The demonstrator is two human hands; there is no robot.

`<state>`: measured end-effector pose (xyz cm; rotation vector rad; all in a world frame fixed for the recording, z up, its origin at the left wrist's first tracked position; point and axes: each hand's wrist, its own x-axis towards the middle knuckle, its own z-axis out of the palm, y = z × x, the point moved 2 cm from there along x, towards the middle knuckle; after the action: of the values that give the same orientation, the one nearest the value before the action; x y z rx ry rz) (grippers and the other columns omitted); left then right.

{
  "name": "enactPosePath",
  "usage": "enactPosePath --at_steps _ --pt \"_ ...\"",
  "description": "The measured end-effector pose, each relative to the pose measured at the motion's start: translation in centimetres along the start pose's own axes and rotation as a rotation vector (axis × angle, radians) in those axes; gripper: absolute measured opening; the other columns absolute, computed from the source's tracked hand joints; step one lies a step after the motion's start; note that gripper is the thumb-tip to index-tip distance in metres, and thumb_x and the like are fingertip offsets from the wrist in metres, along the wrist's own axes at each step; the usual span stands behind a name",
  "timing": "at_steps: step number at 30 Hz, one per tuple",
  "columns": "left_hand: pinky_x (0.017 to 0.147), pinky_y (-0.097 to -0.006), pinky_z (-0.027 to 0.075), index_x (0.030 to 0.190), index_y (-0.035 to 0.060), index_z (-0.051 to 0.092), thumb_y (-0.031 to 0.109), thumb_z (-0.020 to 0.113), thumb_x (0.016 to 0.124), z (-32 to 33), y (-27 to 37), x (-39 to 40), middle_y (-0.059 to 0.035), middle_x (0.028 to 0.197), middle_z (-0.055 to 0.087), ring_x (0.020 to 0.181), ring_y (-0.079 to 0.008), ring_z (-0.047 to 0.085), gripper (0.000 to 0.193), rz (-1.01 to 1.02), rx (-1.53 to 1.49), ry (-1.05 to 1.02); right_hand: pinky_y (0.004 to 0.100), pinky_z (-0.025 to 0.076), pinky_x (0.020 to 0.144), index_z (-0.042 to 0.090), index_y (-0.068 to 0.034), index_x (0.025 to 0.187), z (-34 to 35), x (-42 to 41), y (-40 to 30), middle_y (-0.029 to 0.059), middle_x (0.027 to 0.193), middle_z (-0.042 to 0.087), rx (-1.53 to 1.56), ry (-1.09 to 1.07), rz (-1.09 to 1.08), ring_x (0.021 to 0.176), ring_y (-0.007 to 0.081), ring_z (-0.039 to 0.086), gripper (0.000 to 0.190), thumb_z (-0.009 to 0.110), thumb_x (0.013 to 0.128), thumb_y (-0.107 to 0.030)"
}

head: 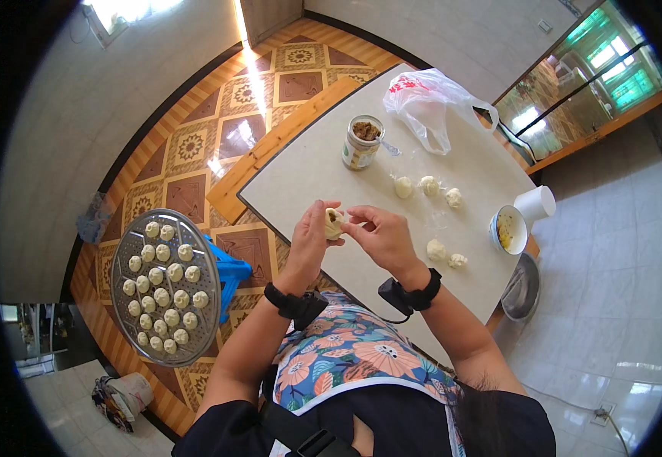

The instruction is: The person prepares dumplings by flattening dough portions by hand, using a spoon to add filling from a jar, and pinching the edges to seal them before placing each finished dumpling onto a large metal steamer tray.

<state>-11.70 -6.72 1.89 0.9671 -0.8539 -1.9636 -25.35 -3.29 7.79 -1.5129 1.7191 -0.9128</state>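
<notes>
Over the near left edge of the table, my left hand cradles a small dough bun. Brown filling shows through an opening in its top. My right hand pinches the rim of that dough between thumb and forefinger. Beyond my hands stands an open glass jar of brown filling, a spoon beside its mouth. To the right of the jar lie three dough pieces. Closer to me are a rounded dough piece and a smaller lumpy one.
At left, a round perforated metal tray bearing several pleated buns rests on a blue plastic stool. A plastic bag lies at the table's far end. On the right are a bowl, a white cup and, lower, a metal basin.
</notes>
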Motion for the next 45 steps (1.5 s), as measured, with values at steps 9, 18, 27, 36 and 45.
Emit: enactPosePath --at_steps 9,18,27,36,45 --pt "0.050 -0.0211 0.042 0.097 0.0035 0.061 0.046 0.031 0.098 -1.0 1.2 -0.3 -0.0005 0.070 0.056 0.059 -0.0074 0.051 0.052 -0.147 0.224 -0.115 0.0330 0.048 0.052 0.058 -0.006 0.079 0.2 0.3 -0.4 0.0047 0.067 0.059 -0.606 -0.231 -0.902 0.062 0.0217 0.060 0.010 0.066 0.073 -0.008" --pt "0.047 -0.0227 0.044 0.089 0.0005 0.065 0.052 0.031 0.095 -1.3 3.1 -0.3 -0.0042 0.065 0.059 0.054 -0.0109 0.055 0.062 -0.085 0.592 -0.143 0.0318 0.049 0.055 0.064 -0.006 0.093 0.5 0.1 -0.8 0.0060 0.078 0.063 -0.266 0.042 -0.565 0.068 0.0225 0.062 0.019 0.064 0.073 -0.004" --pt "0.040 -0.0232 0.041 0.086 -0.0003 0.063 0.065 0.019 0.090 -0.5 5.3 -1.4 -0.0052 0.066 0.059 0.050 -0.0122 0.055 0.078 -0.357 0.585 -0.227 0.0298 0.048 0.054 0.064 -0.007 0.089 -0.3 -0.9 -2.2 0.0016 0.074 0.061 -0.531 -0.073 -0.986 0.064 0.0185 0.061 0.021 0.067 0.068 -0.010" --pt "0.049 -0.0262 0.052 0.094 -0.0016 0.060 0.078 0.016 0.080 -0.5 5.7 -0.7 -0.0099 0.071 0.061 0.056 -0.0186 0.061 0.092 -0.478 0.531 -0.314 0.0292 0.050 0.056 0.066 -0.008 0.089 0.7 -0.4 -1.9 0.0052 0.080 0.065 -0.339 0.048 -0.851 0.066 0.0215 0.063 0.021 0.067 0.069 -0.006" --pt "0.085 -0.0305 0.048 0.121 -0.0013 0.051 0.058 0.016 0.094 -0.7 3.4 -0.6 -0.0134 0.105 0.059 0.094 -0.0192 0.058 0.074 -0.107 0.020 -0.172 0.0258 0.051 0.061 0.067 -0.002 0.097 1.1 -0.2 0.2 0.0085 0.081 0.068 0.078 -0.052 -0.253 0.070 0.0143 0.065 0.018 0.065 0.080 -0.005"
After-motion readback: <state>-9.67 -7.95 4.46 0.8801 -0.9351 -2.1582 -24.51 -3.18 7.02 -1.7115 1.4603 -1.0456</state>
